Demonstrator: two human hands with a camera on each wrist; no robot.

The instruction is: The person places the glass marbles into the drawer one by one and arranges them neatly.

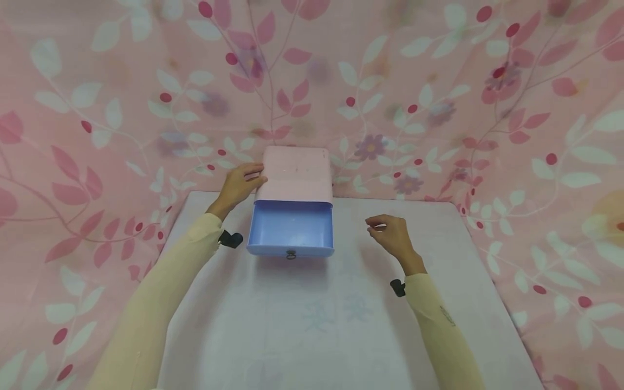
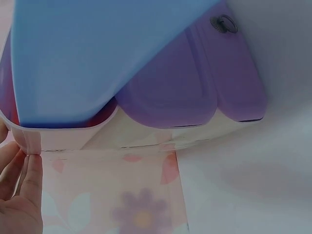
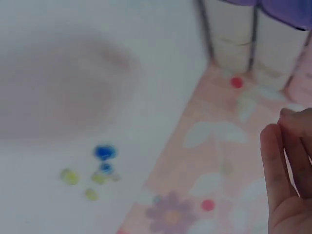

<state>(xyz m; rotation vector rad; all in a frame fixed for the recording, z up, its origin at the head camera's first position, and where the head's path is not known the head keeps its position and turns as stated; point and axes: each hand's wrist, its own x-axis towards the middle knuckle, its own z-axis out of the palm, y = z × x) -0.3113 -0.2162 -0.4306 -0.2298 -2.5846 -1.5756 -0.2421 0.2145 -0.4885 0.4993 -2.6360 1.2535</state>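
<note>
A small drawer cabinet with a pink top stands near the back edge of the table. Its top blue drawer is pulled out, with bare floor visible inside and a dark metal ring pull on its front. Below it, purple drawer fronts show in the left wrist view. My left hand rests on the cabinet's left side, its straight fingertips touching the wall. Apart from the cabinet, my right hand hovers to its right, fingers loosely bent and thumb near them. I see nothing held there.
A white table bears faint blue printed figures. Small blurred blue and yellow spots show on it in the right wrist view; whether they are loose things or print, I cannot tell. Pink floral cloth hangs behind and beside the table.
</note>
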